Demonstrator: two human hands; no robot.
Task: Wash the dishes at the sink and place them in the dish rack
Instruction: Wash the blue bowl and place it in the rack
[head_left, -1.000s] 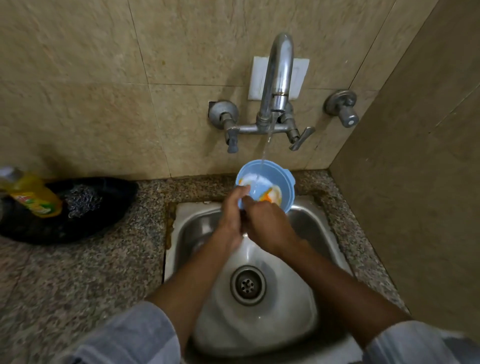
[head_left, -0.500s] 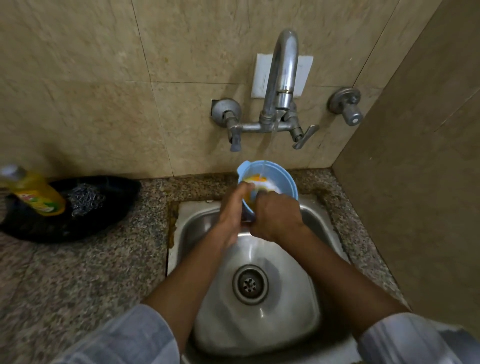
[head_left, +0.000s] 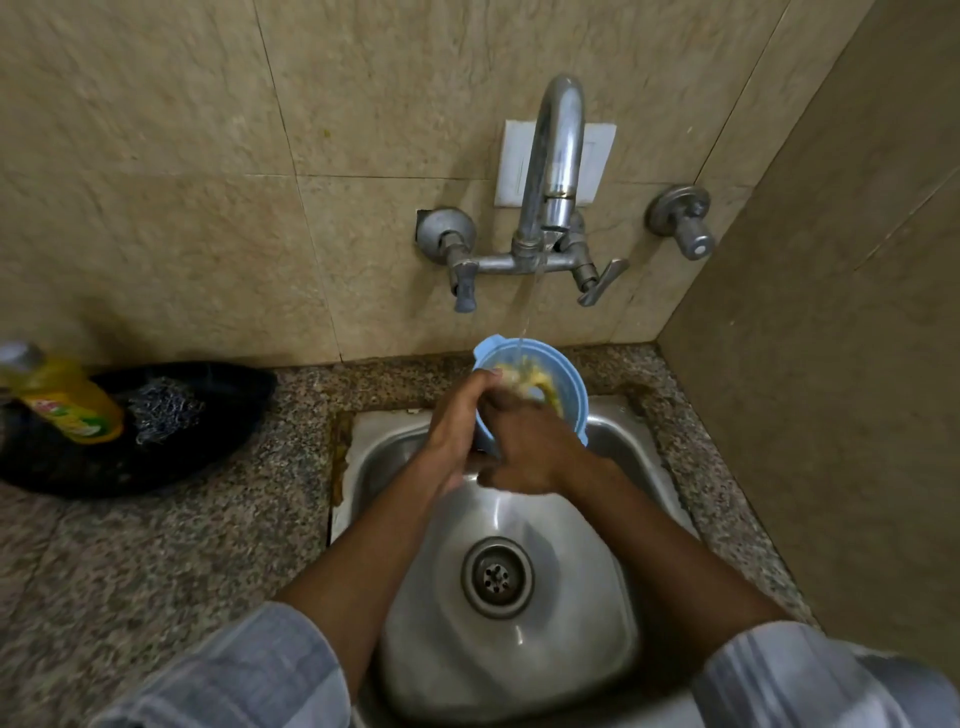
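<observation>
A small light-blue bowl (head_left: 563, 384) is held tilted over the far edge of the steel sink (head_left: 639, 457), its open side turned toward the person and its upper rim reaching up past the sink's back edge in front of the granite strip below the wall. The left hand (head_left: 457, 431) takes it from the left, thumb hooked over the near rim and fingers curled behind the wall, so this grip is grasping the bowl. The right hand (head_left: 524, 449) lies across the lower part of the bowl with its fingers bent inward against the inside, where yellow and whitish smears or suds (head_left: 540, 379) show; whether it holds a sponge or only rubs with bare fingers cannot be told, as that spot is blurred. A thin stream of water (head_left: 532, 301) falls from the curved tap (head_left: 553, 156) on the tiled wall into the bowl's upper part. The sink's drain (head_left: 497, 577) lies below the forearms, toward the near edge. On the speckled surface (head_left: 182, 545), at its far left corner, a black dish (head_left: 208, 415) carries a steel scourer (head_left: 161, 408) and a yellow bottle of dish liquid (head_left: 62, 400) lying on its side. Grey striped sleeves (head_left: 244, 675) show at the near edge.
</observation>
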